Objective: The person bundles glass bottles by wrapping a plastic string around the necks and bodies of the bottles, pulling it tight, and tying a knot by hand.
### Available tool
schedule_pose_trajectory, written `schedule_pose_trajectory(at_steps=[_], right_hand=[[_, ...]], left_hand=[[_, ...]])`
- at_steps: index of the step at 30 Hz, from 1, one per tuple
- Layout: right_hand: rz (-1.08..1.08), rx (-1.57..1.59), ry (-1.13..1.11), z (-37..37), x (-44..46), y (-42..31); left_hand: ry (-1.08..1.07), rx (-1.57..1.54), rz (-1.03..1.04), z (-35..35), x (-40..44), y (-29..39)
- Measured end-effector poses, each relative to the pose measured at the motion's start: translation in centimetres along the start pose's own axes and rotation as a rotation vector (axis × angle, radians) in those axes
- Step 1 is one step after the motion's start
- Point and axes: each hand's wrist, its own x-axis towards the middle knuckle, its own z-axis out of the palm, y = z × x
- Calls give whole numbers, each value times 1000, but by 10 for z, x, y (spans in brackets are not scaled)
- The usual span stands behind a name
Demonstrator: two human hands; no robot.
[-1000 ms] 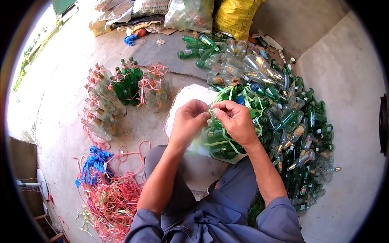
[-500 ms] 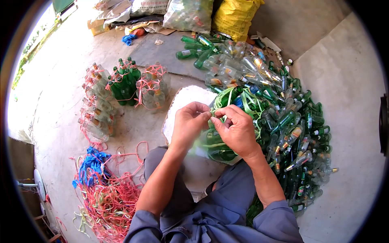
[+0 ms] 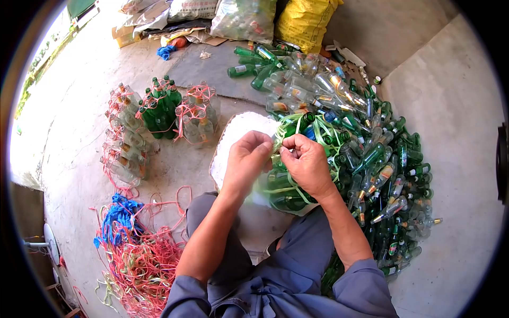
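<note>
Both of my hands meet at chest height over a white block (image 3: 241,130), close to a bunch of green bottles (image 3: 281,183) wrapped in light green plastic strapping (image 3: 321,127). My left hand (image 3: 249,159) pinches a piece of that strapping between thumb and fingers. Beside it, my right hand (image 3: 306,161) pinches the same strapping, its fingertips almost touching the left ones. The knot or crossing of the strapping is partly hidden by my fingers. The bottles lie tilted behind and below my hands.
Loose green and clear bottles (image 3: 389,175) are heaped on my right. On my left stand tied bundles of clear bottles (image 3: 127,138) and green bottles (image 3: 159,111). A tangle of pink string (image 3: 143,265) with a blue strip (image 3: 121,214) lies nearby. Full sacks (image 3: 305,24) stand at the back.
My fingertips have shifted slightly, and the right hand has curled more tightly. A loop of green strapping now shows between the hands. The view has moved a little.
</note>
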Motion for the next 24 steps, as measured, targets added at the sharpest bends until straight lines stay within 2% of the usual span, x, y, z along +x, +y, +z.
schedule_pose_trajectory(at_steps=[5, 10, 24], right_hand=[[42, 180, -46, -5, 3, -3], [164, 326, -122, -12, 4, -15], [147, 292, -165, -14, 6, -11]], left_hand=[[8, 132, 114, -1, 0, -5], [-78, 181, -1, 4, -5, 6], [-46, 168, -39, 1, -3, 4]])
